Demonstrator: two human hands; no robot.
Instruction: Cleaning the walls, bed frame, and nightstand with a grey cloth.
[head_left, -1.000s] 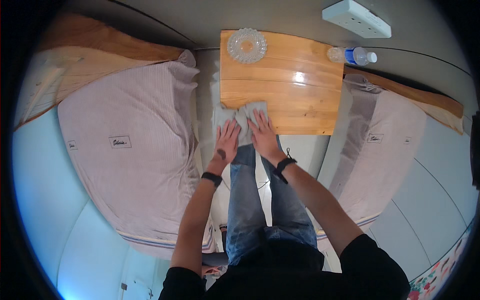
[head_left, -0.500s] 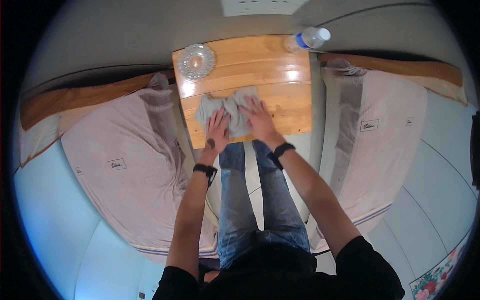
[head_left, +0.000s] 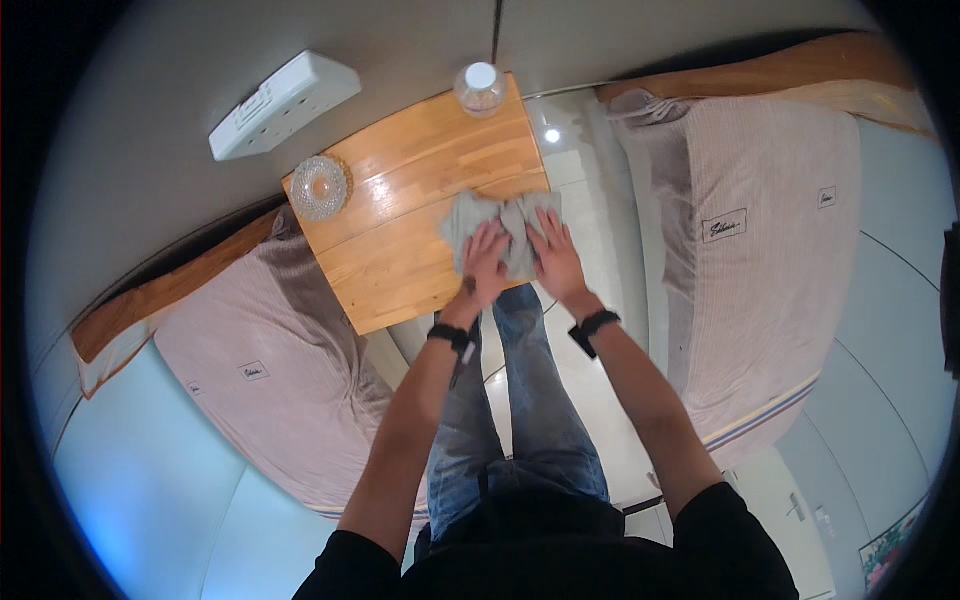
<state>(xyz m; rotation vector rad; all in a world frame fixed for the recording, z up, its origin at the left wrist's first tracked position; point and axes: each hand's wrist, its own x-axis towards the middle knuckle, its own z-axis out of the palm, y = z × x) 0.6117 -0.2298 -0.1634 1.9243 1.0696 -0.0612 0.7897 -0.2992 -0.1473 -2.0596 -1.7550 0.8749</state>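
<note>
A crumpled grey cloth (head_left: 515, 222) lies at the near right corner of a small wooden table (head_left: 385, 255), its right part reaching the table's edge. My left hand (head_left: 485, 265) presses down on the left half of it, fingers spread. On the right half rests my right hand (head_left: 558, 262), also flat with fingers apart. Both hands are open, on top of the cloth rather than wrapped round it. Dark bands circle both wrists.
A round glass ashtray (head_left: 320, 188) sits at the table's far left, and a clear bottle with a white cap (head_left: 480, 88) stands at the far right corner. Behind is a white power strip (head_left: 285, 105). Covered seats flank the table, one left (head_left: 270, 330), one right (head_left: 750, 270).
The cloth, with both hands on it, has moved rightward over the table to its right edge. My view has turned, so the table appears tilted and further left.
</note>
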